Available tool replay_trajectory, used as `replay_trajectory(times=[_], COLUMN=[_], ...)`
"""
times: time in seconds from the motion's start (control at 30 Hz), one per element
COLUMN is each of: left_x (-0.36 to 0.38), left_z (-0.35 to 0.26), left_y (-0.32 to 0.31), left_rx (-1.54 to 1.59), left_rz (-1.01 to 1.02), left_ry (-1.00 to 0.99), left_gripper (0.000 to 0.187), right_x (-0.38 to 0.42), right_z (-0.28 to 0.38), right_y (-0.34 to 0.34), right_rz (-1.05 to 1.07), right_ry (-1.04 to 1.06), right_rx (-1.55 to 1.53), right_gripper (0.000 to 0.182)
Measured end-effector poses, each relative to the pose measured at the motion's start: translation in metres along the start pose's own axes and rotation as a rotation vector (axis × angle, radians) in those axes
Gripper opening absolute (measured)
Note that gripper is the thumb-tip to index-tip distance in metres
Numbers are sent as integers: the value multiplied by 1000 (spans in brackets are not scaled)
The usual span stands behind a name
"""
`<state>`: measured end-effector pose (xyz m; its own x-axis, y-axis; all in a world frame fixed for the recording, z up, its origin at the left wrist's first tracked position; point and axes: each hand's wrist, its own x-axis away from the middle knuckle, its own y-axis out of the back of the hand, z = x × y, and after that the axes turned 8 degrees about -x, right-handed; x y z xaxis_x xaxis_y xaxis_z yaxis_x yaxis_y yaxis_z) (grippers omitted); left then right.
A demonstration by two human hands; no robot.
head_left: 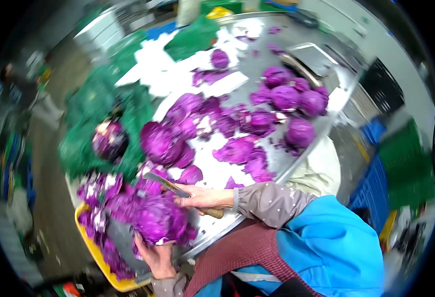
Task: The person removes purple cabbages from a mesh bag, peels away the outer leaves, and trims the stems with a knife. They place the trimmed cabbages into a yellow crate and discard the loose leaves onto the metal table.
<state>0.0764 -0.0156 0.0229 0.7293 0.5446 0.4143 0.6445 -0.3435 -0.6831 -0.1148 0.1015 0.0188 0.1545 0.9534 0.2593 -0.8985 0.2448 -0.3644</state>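
Note:
A knife (166, 183) with a wooden handle is held in my right hand (198, 196), its fingers closed round the grip. The blade points up and left above a large red cabbage (154, 218). My left hand (157, 257) cups the lower side of that cabbage, fingers partly hidden beneath it. Purple trimmed leaves (121, 203) lie beside it, over a yellow-rimmed container (89, 242). Just beyond the knife sits another red cabbage (160, 143) among loose leaves.
More red cabbages (299, 132) and peeled leaves (237, 150) cover parts of the metal table (277, 168). A green net bag (91, 104) holds a dark cabbage (110, 141) at left. A metal tray (312, 53) lies far right. Someone (26, 94) stands in the left background.

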Motion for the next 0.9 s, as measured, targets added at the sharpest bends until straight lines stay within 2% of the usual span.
replay_trajectory(times=[0.03,0.07,0.1,0.13,0.17,0.23,0.27,0.3,0.33,0.37,0.4,0.43,0.5,0.53,0.6,0.63,0.67,0.73,0.77,0.8,0.83,0.87,0.9], left_x=[-12,-18,-16,-15,-21,-37,-41,-45,-53,-65,-76,-80,-75,-77,-95,-101,-94,-95,-94,-90,-87,-87,-83], left_z=[8,15,20,25,33,46,55,65,75,85,93,98,92,86,81,68,57,35,23,6,-11,-23,-42], left_y=[0,-20,-46,-70,-82,-94,-107,-117,-110,-96,-80,-67,-53,-39,19,38,37,61,77,89,97,121,123], left_rx=[-139,-309,-390,-468,-455,-434,-480,-777,-981,-1278,-1573,-1854,-2328,-2499,-2525,-2544,-2549,-2498,-2505,-2504,-2478,-2463,-2435], left_rz=[112,188,301,411,464,579,599,522,577,629,669,693,578,525,246,225,179,48,-36,-82,-148,-211,-268], left_ry=[-27,-57,-65,-78,-47,59,100,81,-8,-185,-374,-592,-562,-560,-580,-627,-589,-592,-602,-554,-393,-421,-289], left_gripper=[61,70,76,83,93,87,84,77,73,71,70,70,67,64,58,53,51,46,46,48,49,52,55], right_x=[15,25,30,41,60,82,112,120,156,181,201,230,292,303,337,349,359,358,356,358,360,364,359], right_z=[3,1,-12,-20,-29,-49,-8,-74,11,-9,20,8,-7,-2,-24,-33,-44,-62,-66,-76,-85,-98,-83], right_y=[13,24,44,62,77,128,113,194,150,198,194,225,278,277,302,308,313,321,323,328,337,350,340], right_rz=[-30,-44,-71,-218,-272,-515,-624,-779,-901,-978,-1112,-1241,-1211,-1371,-1486,-1573,-1573,-1616,-1558,-1550,-1538,-1509,-1611], right_ry=[29,59,93,-7,18,174,323,563,486,535,593,645,596,669,678,657,646,663,622,578,580,612,423], right_rx=[-88,-179,-374,-503,-679,-915,-958,-709,-808,-747,-633,-478,-456,-462,-463,-431,-370,-406,-411,-421,-363,-307,-341], right_gripper=[89,87,77,70,71,74,77,77,80,89,95,91,77,71,58,53,51,61,66,68,70,70,66])
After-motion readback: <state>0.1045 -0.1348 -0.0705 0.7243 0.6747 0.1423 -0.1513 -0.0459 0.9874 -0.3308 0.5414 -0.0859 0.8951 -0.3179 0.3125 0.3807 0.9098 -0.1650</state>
